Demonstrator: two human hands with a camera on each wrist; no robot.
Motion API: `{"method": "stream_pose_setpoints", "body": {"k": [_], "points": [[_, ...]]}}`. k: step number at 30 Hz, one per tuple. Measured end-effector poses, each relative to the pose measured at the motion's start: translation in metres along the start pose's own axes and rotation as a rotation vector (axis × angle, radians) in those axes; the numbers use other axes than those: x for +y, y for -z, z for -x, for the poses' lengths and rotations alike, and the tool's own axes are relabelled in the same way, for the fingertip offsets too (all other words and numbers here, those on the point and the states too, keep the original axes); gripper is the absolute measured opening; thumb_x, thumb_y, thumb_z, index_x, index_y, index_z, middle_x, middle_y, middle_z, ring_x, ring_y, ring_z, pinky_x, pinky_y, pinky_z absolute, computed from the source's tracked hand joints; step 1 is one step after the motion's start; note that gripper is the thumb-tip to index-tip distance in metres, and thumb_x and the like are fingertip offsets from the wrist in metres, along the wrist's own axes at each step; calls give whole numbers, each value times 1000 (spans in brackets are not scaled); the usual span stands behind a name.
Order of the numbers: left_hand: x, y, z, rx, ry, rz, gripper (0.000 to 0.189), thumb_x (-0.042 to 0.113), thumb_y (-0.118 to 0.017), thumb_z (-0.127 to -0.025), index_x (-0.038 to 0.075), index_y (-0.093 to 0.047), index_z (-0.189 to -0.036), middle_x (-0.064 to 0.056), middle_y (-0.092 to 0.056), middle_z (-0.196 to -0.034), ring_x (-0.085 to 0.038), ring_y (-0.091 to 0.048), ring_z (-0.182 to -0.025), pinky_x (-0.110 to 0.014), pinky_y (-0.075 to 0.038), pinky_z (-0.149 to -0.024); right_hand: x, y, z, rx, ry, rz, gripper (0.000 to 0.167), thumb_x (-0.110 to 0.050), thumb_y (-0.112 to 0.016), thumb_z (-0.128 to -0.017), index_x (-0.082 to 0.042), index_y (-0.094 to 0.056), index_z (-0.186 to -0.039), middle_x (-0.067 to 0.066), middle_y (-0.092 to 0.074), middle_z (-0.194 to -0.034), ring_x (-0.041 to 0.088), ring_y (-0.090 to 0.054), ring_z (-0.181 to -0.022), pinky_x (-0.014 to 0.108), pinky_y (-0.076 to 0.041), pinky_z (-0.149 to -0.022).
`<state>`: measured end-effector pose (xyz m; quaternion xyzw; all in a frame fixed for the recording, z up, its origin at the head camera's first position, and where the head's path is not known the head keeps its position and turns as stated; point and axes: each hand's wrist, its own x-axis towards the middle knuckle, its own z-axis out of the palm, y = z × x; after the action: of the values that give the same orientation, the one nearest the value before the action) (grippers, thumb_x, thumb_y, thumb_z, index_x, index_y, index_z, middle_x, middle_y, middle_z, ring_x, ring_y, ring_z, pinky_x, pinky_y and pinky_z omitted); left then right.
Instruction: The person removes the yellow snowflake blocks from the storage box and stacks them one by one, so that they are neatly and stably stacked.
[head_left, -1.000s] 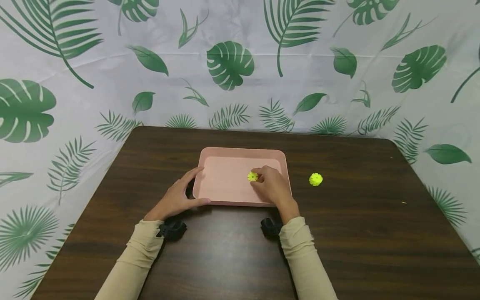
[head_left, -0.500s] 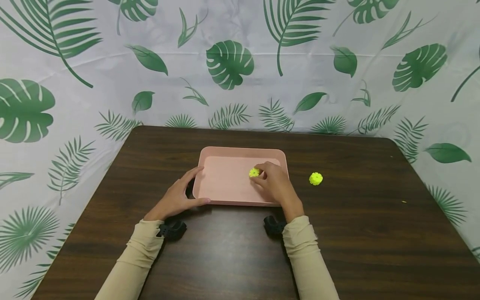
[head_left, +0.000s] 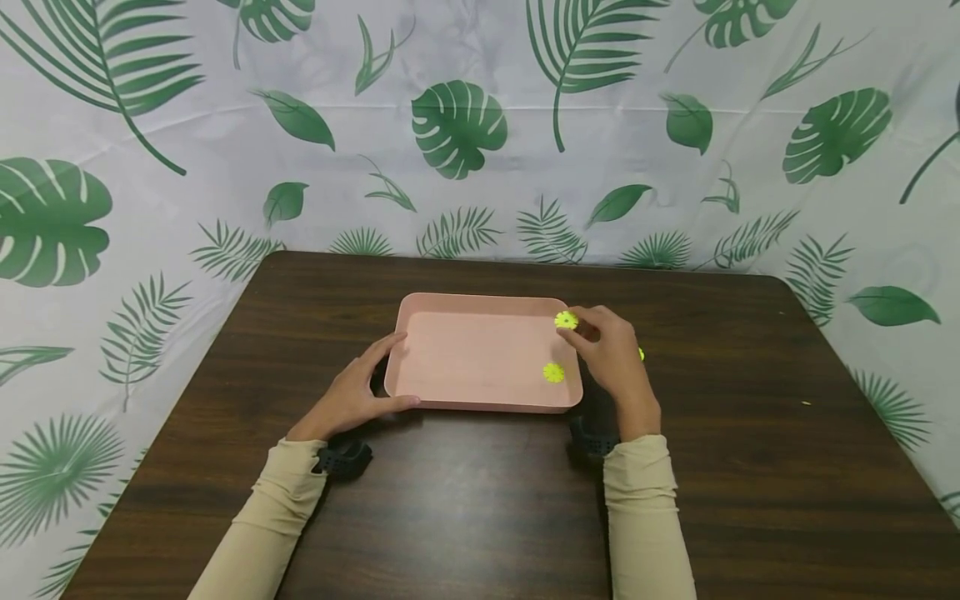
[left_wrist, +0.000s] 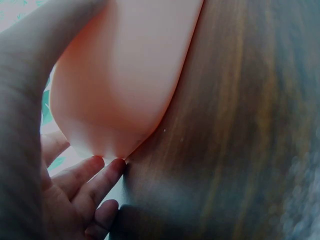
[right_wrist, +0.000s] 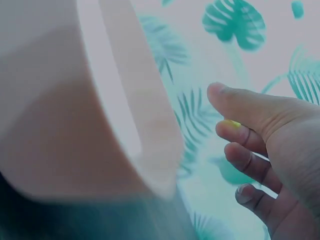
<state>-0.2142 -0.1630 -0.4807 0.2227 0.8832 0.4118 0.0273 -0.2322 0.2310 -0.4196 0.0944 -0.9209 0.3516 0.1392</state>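
Note:
My left hand (head_left: 348, 400) grips the left end of a pink rectangular tray (head_left: 450, 404), thumb along the near rim. In the left wrist view its fingertips (left_wrist: 117, 165) press against the tray's end wall. My right hand (head_left: 615, 354) is raised at the tray's right edge and pinches a bright yellow flower-shaped piece (head_left: 566, 320) between thumb and finger. A yellow sliver of that piece (right_wrist: 231, 123) shows in the right wrist view. A second yellow flower-shaped piece (head_left: 553, 372) lies inside the tray near its right end. Another yellow piece (head_left: 641, 355) is mostly hidden behind my right hand.
The tray stands on a dark wood-grain table (head_left: 480, 500). A small pale scrap (head_left: 806, 403) lies on the table far right. Behind hangs a white cloth (head_left: 525, 183) printed with green leaves. Black wrist straps (head_left: 345, 460) sit at both sleeves.
My right hand has moved right and slightly away with the yellow flower-shaped piece, uncovering the one in the tray and covering most of the one on the table. My left hand stays put.

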Motion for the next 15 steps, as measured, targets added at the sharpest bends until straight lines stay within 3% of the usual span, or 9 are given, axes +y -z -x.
{"method": "stream_pose_setpoints", "body": {"k": [11,15], "points": [[2,1,1,-6,9,5,100,48,-83,-84,23,-29,-164,-6,-28,-168,-36,-32,-151,-69,-31,-112,45,37,20,114,-141,49,40,-18,-75,-98,5,-68,-130,22,-65,-102,36,-63,-92,49,-52,-80],[2,1,1,-8,14,2,99,49,-82,-85,24,-29,-165,-7,-28,-168,-37,-32,-151,-69,-32,-112,58,47,29,120,-204,44,41,-19,-73,-99,6,-67,-131,23,-64,-105,38,-62,-96,49,-50,-83]]}}
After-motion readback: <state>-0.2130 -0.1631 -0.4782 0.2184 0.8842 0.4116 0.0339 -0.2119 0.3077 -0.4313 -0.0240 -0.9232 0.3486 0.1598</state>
